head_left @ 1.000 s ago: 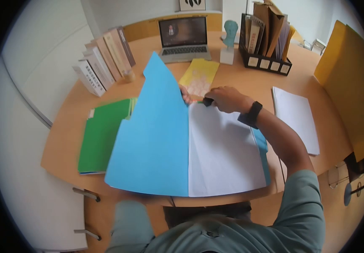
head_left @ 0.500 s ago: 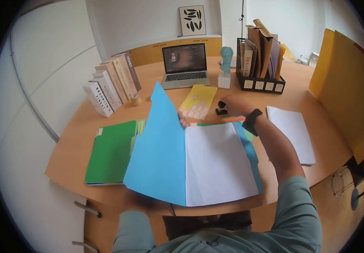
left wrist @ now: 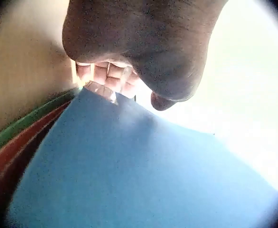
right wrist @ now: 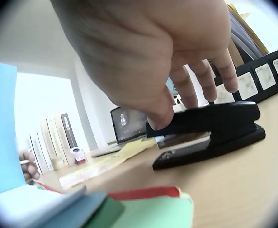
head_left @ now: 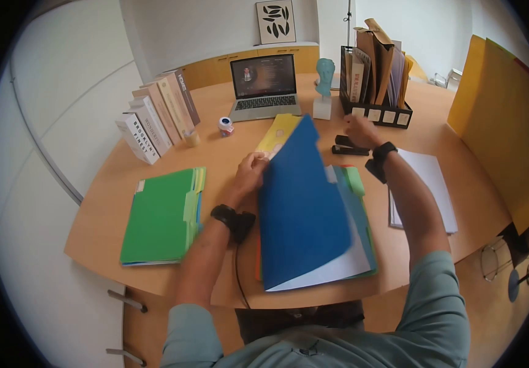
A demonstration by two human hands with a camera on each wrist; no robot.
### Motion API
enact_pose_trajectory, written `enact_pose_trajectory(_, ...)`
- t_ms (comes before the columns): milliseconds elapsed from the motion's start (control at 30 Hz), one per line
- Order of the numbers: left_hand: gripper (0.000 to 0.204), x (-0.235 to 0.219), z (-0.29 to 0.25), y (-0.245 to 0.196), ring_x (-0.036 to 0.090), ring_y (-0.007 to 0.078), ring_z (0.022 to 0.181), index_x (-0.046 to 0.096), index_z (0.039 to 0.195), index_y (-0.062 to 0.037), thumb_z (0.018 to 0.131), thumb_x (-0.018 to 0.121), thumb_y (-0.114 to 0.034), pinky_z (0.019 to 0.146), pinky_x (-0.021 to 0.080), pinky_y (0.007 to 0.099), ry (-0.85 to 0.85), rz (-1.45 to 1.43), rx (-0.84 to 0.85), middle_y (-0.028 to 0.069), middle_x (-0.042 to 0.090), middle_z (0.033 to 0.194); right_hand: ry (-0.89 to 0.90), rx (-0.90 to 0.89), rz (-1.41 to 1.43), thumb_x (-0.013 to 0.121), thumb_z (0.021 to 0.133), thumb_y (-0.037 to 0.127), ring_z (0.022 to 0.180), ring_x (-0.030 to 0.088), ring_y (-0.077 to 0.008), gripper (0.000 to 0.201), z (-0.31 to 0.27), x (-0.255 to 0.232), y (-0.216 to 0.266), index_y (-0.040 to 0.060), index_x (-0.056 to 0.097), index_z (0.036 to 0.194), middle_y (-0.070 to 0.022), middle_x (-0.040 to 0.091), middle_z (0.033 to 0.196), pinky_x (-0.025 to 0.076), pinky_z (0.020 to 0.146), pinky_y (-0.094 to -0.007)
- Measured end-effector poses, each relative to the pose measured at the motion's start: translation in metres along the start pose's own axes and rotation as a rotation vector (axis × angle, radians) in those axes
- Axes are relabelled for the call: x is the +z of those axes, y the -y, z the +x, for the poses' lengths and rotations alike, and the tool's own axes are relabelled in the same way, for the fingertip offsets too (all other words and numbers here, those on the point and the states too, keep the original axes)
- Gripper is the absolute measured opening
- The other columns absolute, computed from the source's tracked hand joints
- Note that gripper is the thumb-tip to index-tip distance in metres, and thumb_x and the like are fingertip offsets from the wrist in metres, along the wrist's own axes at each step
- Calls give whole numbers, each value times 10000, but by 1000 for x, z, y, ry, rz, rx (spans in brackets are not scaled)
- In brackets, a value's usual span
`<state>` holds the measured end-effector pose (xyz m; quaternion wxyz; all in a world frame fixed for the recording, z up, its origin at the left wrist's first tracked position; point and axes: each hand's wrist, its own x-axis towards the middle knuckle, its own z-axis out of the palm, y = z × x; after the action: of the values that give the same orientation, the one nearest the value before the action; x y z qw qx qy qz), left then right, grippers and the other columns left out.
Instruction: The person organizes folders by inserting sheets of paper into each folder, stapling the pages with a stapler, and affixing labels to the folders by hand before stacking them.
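Gripping, in the head view, the raised dark-blue folder [head_left: 304, 202], at four o'clock, by its ten-o'clock edge with the left hand [head_left: 249, 175], probably to hold it open. In the left wrist view, looks paler, smooth. In the right wrist view, spreads loosely, right hand [right wrist: 162, 52] above black stapler [right wrist: 224, 118], three o'clock; cannot tell whether touching.

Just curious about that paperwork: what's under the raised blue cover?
White paper and teal card peek out; the blue cover hides the rest, so I can't tell what's there.
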<state>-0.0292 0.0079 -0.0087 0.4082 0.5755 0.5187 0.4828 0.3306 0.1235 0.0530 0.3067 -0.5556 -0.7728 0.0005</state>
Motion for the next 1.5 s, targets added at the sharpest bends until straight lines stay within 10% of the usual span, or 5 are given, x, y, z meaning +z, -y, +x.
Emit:
enact_pose_trajectory(433, 539, -5, -32, -19, 687, 205, 859, 560, 1226, 68, 829, 703, -268, 786, 526, 314, 50, 699, 141, 143, 676, 886, 399, -453, 148, 613, 802, 117, 761, 669, -357, 148, 8, 18, 131, 27, 724, 839, -192, 703, 817, 528, 697, -448)
enact_pose_trajectory(533, 471, -10, -28, -7, 684, 321, 998, 601, 1167, 16, 812, 664, -287, 856, 533, 418, 48, 508, 96, 221, 698, 1069, 509, -386, 178, 684, 756, 149, 734, 678, -295, 152, 18, 60, 128, 34, 742, 837, -160, 721, 816, 532, 669, -409)
enact_pose_trajectory(633, 265, -8, -14, 17, 622, 116, 748, 611, 1112, 50, 876, 605, -72, 676, 500, 272, 16, 196, 141, 67, 670, 845, 600, -226, 163, 711, 744, 200, 732, 682, -287, 204, 22, 86, 125, 30, 745, 852, -164, 722, 811, 538, 673, -398)
enact_pose_trajectory(900, 145, -5, -12, 25, 630, 94, 748, 655, 995, 42, 895, 575, -25, 665, 508, 237, -68, 26, 179, 46, 679, 854, 690, -234, 74, 634, 712, 133, 736, 670, -276, 221, 34, 130, 102, 29, 752, 866, -164, 725, 829, 512, 645, -382)
enact_pose_trajectory(1500, 128, -2, -26, -7, 567, 68, 635, 614, 1038, -29, 940, 549, -78, 552, 451, 227, -30, -278, 119, 9, 635, 804, 512, -380, 544, 704, 827, 247, 877, 693, -286, 346, -29, 53, 170, -51, 698, 1004, -207, 717, 998, 535, 769, -362)
